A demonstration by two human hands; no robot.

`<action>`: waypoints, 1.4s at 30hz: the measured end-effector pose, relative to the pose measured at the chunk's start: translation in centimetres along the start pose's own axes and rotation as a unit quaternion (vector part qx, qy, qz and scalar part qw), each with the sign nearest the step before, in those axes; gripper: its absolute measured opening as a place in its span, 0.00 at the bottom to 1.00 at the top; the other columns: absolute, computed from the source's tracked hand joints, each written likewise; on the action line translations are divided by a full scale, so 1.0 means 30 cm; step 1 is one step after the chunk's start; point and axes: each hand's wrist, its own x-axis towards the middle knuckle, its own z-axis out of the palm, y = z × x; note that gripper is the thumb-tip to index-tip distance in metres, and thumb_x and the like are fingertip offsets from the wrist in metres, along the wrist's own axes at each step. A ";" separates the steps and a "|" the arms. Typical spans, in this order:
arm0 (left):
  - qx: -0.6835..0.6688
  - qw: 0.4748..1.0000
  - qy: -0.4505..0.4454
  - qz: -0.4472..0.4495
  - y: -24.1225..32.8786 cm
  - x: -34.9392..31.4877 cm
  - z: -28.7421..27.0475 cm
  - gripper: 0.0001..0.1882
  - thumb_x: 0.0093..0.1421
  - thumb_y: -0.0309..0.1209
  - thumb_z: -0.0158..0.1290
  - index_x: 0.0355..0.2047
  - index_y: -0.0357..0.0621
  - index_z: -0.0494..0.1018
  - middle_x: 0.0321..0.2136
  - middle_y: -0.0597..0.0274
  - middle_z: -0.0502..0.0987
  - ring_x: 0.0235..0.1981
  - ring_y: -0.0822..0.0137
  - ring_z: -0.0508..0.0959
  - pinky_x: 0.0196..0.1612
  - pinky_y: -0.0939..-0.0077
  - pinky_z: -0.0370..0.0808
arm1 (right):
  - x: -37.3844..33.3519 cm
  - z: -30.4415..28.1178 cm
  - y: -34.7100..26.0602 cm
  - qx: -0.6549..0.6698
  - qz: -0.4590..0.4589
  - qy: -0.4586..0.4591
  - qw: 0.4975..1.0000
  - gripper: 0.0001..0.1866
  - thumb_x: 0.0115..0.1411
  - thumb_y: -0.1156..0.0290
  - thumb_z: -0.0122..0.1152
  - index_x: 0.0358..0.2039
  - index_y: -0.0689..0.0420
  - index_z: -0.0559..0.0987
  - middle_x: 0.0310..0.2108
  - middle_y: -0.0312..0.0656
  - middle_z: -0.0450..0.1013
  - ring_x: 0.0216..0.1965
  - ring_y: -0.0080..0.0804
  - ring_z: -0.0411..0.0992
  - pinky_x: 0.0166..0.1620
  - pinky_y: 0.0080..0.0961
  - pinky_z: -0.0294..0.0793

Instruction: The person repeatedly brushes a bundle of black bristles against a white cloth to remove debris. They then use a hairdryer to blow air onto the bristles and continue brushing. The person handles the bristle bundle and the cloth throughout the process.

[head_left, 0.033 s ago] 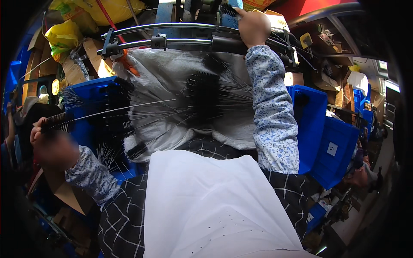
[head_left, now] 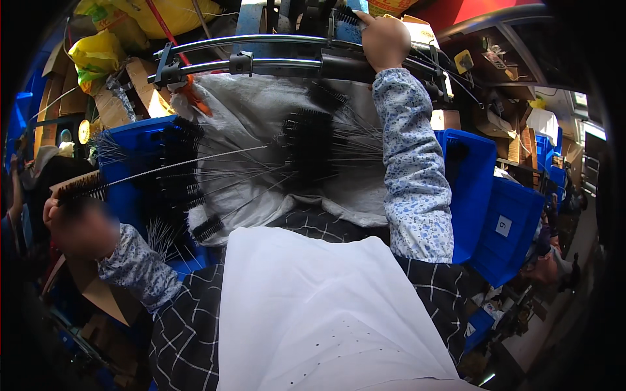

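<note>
At the left, my left hand is closed round the bristled end of a black twisted-wire tube brush. Its bare wire stem points right across my lap. Up at the machine's rails, my right hand is closed at a second black tube brush; a thin wire slants down to the right beyond that hand. Blur hides some of the fingers on both hands. Several more black brushes lie heaped on a pale grey cloth over my lap, their wire stems fanning out.
Metal rails with black clamps cross in front of me. On the left, a blue bin holds more brushes; another blue bin stands on the right. Yellow bags and cardboard lie at far left. Other people are at both edges.
The brush in my left hand has turned slightly, its stem's tip rising a little to the right. The thin wire beyond my right hand has shifted slightly. Otherwise the scene looks the same.
</note>
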 end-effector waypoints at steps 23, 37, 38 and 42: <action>0.456 0.844 0.013 0.282 0.037 0.003 0.016 0.06 0.47 0.17 0.50 0.28 0.32 0.67 0.30 0.56 0.70 0.31 0.65 0.72 0.35 0.80 0.72 | -0.034 0.012 0.032 0.118 0.120 -0.023 0.985 0.20 0.46 0.65 0.53 0.42 0.56 0.71 0.40 0.43 0.69 0.41 0.39 0.68 0.42 0.38 0.63; 0.450 0.841 -0.001 0.301 0.035 0.037 -0.044 0.05 0.51 0.17 0.46 0.30 0.31 0.68 0.30 0.56 0.70 0.31 0.66 0.73 0.34 0.79 0.73 | 0.001 0.033 -0.137 0.115 0.108 -0.007 0.987 0.20 0.47 0.67 0.54 0.42 0.59 0.71 0.39 0.45 0.69 0.41 0.41 0.68 0.43 0.39 0.64; 0.430 0.856 0.002 0.288 0.032 0.036 -0.043 0.05 0.51 0.18 0.47 0.30 0.32 0.68 0.29 0.57 0.70 0.31 0.66 0.73 0.34 0.78 0.73 | 0.007 0.027 -0.162 0.113 0.111 -0.014 0.987 0.20 0.47 0.67 0.54 0.42 0.59 0.71 0.39 0.45 0.69 0.40 0.40 0.68 0.42 0.40 0.64; 0.427 0.860 0.000 0.279 0.035 0.023 -0.008 0.05 0.50 0.19 0.49 0.29 0.34 0.70 0.27 0.57 0.71 0.29 0.64 0.73 0.32 0.76 0.72 | 0.025 0.034 -0.251 0.077 0.104 -0.018 0.991 0.19 0.48 0.66 0.53 0.42 0.57 0.71 0.38 0.43 0.69 0.40 0.39 0.68 0.40 0.42 0.63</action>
